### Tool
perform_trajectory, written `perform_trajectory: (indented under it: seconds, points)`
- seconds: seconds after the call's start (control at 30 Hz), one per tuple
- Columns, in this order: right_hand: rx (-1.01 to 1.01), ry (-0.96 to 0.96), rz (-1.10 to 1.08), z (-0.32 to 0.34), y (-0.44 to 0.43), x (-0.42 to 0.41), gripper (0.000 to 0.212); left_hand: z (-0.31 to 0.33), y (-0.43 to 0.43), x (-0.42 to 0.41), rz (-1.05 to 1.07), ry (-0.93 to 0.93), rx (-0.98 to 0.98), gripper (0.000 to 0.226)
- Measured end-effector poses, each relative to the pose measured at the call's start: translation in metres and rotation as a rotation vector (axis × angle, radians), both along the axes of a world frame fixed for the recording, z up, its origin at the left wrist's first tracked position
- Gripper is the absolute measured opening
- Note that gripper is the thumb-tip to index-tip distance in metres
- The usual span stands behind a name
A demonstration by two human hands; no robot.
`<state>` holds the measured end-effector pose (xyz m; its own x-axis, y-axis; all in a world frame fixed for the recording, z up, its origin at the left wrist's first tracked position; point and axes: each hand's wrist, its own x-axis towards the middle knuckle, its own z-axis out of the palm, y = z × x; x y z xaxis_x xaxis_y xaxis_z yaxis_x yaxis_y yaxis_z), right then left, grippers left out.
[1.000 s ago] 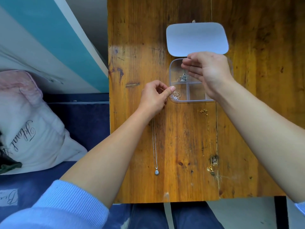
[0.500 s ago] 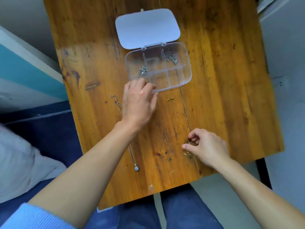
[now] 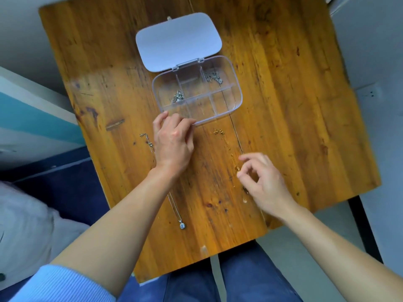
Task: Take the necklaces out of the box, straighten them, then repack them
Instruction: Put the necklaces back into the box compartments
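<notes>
While two necklaces are lying stretched out on the wooden table (image 3: 294,105), the straightening step is looking mid-way, repacking not yet begun. Nearest, the silver necklace (image 3: 182,225) is lying with its pendant toward the table's near edge, its chain running up under the left forearm and its clasp end showing just left of the left hand. The right hand (image 3: 267,184) is hovering over the lower end of the gold necklace (image 3: 229,147), thumb and forefinger curled close together; whether they are actually pinching the chain, I cannot tell, since the links there are too fine and blurred. The left hand (image 3: 173,142) is resting knuckles-up, fingers bent and pressed together at the near edge of the clear box (image 3: 238,94); what they are pinching, if anything, is hidden. Farther off, the box is sitting with its lid (image 3: 178,40) flipped back, two silver chains still bunched in separate compartments. Next move probably calls for a light pinch on the gold chain and a gentle pull toward the near edge, without kinking it.
</notes>
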<state>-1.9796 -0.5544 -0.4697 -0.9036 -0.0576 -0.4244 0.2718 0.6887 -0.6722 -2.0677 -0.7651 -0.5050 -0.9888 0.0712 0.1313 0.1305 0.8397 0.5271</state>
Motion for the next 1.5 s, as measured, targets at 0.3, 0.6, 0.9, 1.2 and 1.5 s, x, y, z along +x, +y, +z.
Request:
perform_trajectory:
  seconds: [0.3,0.6,0.9,1.2,1.5]
  points:
    - [-0.747,0.019,-0.553,0.028,-0.033,-0.102,0.020,0.000,0.000,0.001,0.000,-0.027,0.003,0.013]
    - [-1.047,-0.146,-0.731,0.076,-0.045,-0.151,0.030,0.001,0.001,0.001,0.017,-0.027,0.002,0.012]
    - [-1.142,-0.084,-0.596,0.127,-0.058,-0.175,0.031,0.002,0.002,0.002,0.028,-0.033,-0.010,0.011]
    - [-1.129,-0.168,-0.635,0.095,-0.075,-0.184,0.029,0.002,0.002,0.002,0.030,-0.025,-0.014,0.012]
    - [-0.506,-0.228,-0.411,0.025,-0.082,-0.172,0.011,0.003,0.003,0.002,0.032,0.008,-0.007,0.010]
